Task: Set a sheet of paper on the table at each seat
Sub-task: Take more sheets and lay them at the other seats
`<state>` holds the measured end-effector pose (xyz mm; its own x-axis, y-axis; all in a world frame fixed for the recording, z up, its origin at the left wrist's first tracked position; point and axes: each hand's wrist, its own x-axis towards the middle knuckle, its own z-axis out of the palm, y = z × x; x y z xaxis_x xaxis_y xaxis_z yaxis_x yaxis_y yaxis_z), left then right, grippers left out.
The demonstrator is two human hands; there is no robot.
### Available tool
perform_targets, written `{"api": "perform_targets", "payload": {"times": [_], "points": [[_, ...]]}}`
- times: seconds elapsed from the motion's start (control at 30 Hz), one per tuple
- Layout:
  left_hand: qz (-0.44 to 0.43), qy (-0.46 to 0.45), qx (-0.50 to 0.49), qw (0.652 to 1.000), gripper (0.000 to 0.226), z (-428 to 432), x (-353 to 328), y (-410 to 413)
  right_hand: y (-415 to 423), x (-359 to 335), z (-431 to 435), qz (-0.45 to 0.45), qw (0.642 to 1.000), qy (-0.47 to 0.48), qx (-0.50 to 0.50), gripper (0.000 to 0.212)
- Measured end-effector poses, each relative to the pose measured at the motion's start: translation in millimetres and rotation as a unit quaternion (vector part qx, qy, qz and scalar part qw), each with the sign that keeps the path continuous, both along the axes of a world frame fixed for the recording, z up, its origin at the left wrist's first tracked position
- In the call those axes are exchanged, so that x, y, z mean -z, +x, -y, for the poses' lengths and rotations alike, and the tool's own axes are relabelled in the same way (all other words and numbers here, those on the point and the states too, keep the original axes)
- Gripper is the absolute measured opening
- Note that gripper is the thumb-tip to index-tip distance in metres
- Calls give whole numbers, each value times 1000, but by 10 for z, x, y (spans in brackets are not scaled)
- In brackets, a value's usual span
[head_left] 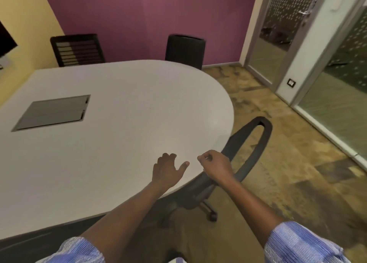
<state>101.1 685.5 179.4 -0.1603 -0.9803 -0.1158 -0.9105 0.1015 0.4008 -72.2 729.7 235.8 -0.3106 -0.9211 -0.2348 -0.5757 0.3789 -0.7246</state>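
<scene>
Your left hand (167, 168) is spread over the table (119, 143) near its rounded edge; right hand (215, 166) loosely curled, gripping nothing visible, above the chair (248, 153).

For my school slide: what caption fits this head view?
Two bare hands hover over a white table ringed by black chairs.

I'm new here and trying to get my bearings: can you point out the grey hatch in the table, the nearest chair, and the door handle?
Grey hatch (52, 112), head view, middle of its lid.
Nearest chair (249, 153), head view, its curved armrest.
Door handle (306, 13), head view, the metal lever.
</scene>
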Motion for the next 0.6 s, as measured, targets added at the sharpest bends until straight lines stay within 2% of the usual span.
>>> {"api": "perform_targets", "payload": {"times": [0.3, 0.6], "points": [[-76, 11, -59, 995, 71, 677, 3, -1088, -1233, -99, 495, 5, 1000, -22, 6, 24], [-153, 53, -154, 975, 71, 1803, 377, -2333, -2508, -41, 1741, -42, 996, 11, -82, 23]]}}
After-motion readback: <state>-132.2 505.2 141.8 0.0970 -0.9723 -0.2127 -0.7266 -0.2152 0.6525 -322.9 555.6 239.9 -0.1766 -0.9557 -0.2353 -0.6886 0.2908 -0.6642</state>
